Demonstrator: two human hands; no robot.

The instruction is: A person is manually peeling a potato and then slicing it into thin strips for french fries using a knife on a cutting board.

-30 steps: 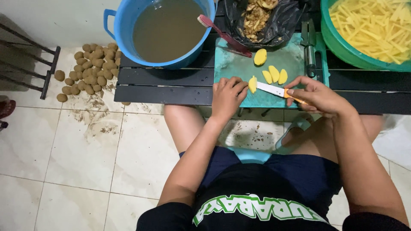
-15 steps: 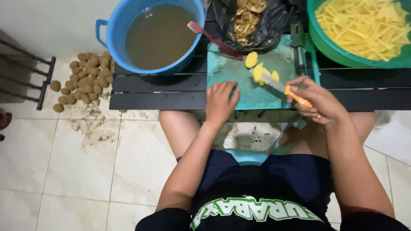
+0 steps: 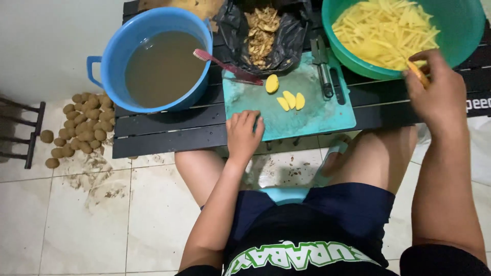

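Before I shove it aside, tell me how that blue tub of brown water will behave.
The blue tub is filled nearly to the rim with murky water, so it is probably heavy and apt to slosh if pushed fast. Part of it seems to overhang the slatted table, so it might tip. The red toothbrush lying across its rim would likely slide off.

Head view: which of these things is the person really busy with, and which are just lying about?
In use: right hand holding a knife with an orange handle over the green bowl of potato strips; left hand on the teal cutting board; potato slices.

Lying about: blue tub, red toothbrush, peeler, unpeeled potatoes.
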